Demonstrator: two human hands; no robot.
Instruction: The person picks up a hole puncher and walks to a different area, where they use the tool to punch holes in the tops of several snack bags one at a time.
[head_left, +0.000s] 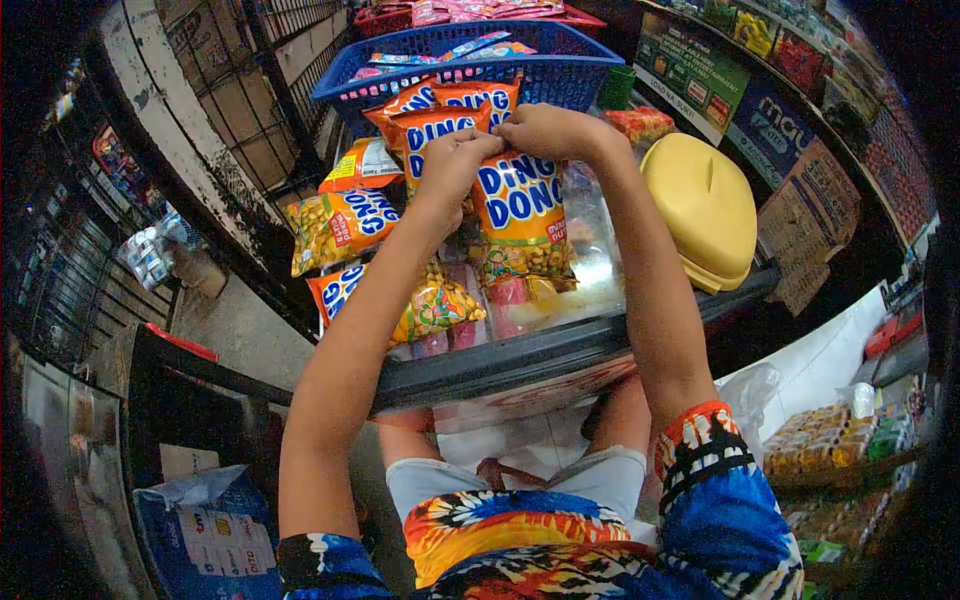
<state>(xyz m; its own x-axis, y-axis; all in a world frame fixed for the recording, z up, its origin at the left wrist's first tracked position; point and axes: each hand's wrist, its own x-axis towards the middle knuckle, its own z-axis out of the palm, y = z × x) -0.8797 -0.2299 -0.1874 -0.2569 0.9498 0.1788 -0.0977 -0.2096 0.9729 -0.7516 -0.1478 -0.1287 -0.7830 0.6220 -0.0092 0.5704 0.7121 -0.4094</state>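
An orange Ding Dong snack bag [520, 205] hangs upright over the counter, with nuts pictured on its lower half. My left hand [458, 168] is closed, fingers pinched together at the bag's top left corner. Closed on the top edge from the other side is my right hand [545, 132], its fingertips almost meeting the left ones. More bags of the same kind stand behind, such as the upright bag [425, 130]. To the left, another bag [345, 222] lies tilted, and a lower bag [435, 305] is partly hidden by my left forearm.
Behind the bags stands a blue plastic basket [575, 70] holding colourful packets. A yellow lidded container [700, 205] sits at the right of the counter. The counter's dark front edge [500, 360] runs before me. Packed goods [830, 450] fill a shelf at lower right.
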